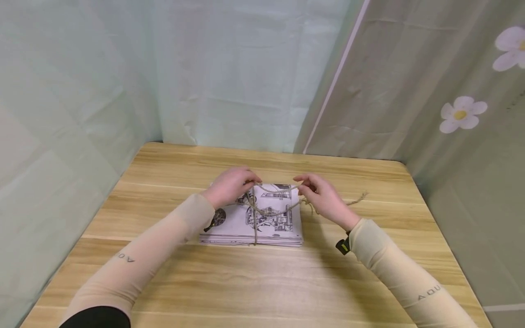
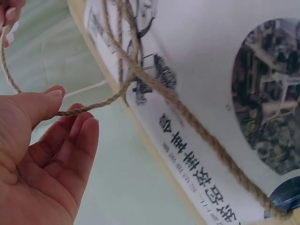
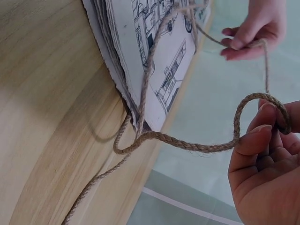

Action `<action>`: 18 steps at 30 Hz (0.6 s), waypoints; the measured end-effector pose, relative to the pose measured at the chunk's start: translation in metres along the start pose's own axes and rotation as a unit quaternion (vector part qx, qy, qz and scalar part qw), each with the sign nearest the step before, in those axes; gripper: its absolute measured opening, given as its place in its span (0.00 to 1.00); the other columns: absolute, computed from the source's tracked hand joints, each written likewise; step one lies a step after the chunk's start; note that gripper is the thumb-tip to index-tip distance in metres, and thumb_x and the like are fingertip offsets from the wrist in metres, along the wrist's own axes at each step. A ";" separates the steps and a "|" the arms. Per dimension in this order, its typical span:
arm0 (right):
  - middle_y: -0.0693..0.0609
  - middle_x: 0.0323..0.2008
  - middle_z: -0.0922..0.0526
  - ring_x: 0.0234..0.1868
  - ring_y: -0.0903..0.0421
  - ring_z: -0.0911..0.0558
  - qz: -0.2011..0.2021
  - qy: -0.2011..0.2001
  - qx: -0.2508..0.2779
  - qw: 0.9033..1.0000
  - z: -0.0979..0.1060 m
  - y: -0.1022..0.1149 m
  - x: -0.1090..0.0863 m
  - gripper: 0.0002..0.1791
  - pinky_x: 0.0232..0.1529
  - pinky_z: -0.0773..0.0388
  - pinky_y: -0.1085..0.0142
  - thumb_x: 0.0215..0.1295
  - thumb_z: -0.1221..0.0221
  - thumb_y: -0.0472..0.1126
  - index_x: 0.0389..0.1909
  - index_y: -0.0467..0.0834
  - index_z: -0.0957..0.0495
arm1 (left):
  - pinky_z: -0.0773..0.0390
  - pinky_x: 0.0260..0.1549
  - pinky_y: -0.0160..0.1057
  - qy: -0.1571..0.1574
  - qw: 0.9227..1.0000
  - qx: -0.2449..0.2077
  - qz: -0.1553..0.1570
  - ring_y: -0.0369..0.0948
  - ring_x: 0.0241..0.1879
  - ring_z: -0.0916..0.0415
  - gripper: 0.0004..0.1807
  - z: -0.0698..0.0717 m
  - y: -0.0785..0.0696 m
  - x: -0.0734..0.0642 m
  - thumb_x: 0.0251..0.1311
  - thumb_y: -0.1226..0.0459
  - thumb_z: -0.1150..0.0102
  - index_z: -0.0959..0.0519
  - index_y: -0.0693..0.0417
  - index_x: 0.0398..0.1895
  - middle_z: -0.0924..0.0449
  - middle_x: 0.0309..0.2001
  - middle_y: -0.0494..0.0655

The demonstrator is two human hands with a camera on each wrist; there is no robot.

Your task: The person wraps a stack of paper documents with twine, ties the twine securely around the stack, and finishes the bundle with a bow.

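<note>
A stack of printed papers (image 1: 270,234) lies on the table with twine (image 1: 255,223) running across its top. Over the left part of the stack, my left hand (image 1: 230,186) pinches a length of the twine between thumb and fingertips; the left wrist view shows this strand (image 2: 89,108) leading from the hand to a crossing on the top sheet. My right hand (image 1: 323,198), just beyond the stack's right edge, pinches the other part of the twine, which bends round its fingertips (image 3: 257,136). One strand spans the gap between both hands, and another sags across the sheet.
A loose twine end (image 1: 357,199) trails on the wooden table (image 1: 262,287) to the right of the stack. Pale curtains (image 1: 246,82) hang behind and at the sides, with white flowers (image 1: 461,115) on the right one. A black wristband (image 1: 342,246) sits at my right wrist.
</note>
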State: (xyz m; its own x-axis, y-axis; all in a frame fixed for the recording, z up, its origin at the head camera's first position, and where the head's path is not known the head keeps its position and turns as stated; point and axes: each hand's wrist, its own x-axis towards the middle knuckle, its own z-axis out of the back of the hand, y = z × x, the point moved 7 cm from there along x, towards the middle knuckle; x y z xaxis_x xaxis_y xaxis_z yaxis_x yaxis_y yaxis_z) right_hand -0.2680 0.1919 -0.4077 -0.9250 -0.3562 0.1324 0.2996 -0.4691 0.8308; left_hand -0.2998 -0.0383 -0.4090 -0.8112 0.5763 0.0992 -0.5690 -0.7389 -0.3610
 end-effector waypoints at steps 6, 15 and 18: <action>0.50 0.40 0.17 0.37 0.53 0.20 0.006 -0.008 -0.016 1.000 -0.003 0.001 0.001 0.08 0.34 0.21 0.60 0.76 0.45 0.35 0.51 0.44 0.21 | 0.24 0.60 0.49 0.029 0.999 -0.030 0.029 0.47 0.55 0.19 0.14 -0.011 0.004 -0.003 0.71 0.66 0.40 0.16 0.53 0.57 0.15 0.54 0.50; 0.57 0.43 0.21 0.41 0.58 0.23 0.108 0.129 -0.250 0.953 -0.051 -0.002 -0.013 0.10 0.43 0.22 0.60 0.65 0.35 0.37 0.45 0.51 0.13 | 0.23 0.59 0.51 0.007 0.996 -0.050 0.069 0.46 0.49 0.19 0.14 -0.005 0.017 -0.007 0.74 0.66 0.45 0.16 0.54 0.57 0.16 0.55 0.50; 0.57 0.42 0.22 0.43 0.58 0.23 0.131 0.163 -0.301 0.931 -0.069 -0.008 -0.017 0.10 0.47 0.22 0.60 0.64 0.31 0.41 0.46 0.52 0.14 | 0.23 0.58 0.51 0.005 0.996 -0.052 0.075 0.46 0.47 0.19 0.14 -0.004 0.017 -0.007 0.74 0.65 0.45 0.15 0.53 0.56 0.15 0.55 0.51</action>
State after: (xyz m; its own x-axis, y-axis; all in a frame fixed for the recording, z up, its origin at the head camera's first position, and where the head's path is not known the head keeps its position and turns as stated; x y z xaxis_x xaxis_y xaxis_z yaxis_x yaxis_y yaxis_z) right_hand -0.2388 0.1460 -0.4543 -0.7111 -0.7022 0.0358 0.6722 -0.6640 0.3276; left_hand -0.3035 -0.0537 -0.4201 -0.8840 0.4667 0.0279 -0.4249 -0.7770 -0.4646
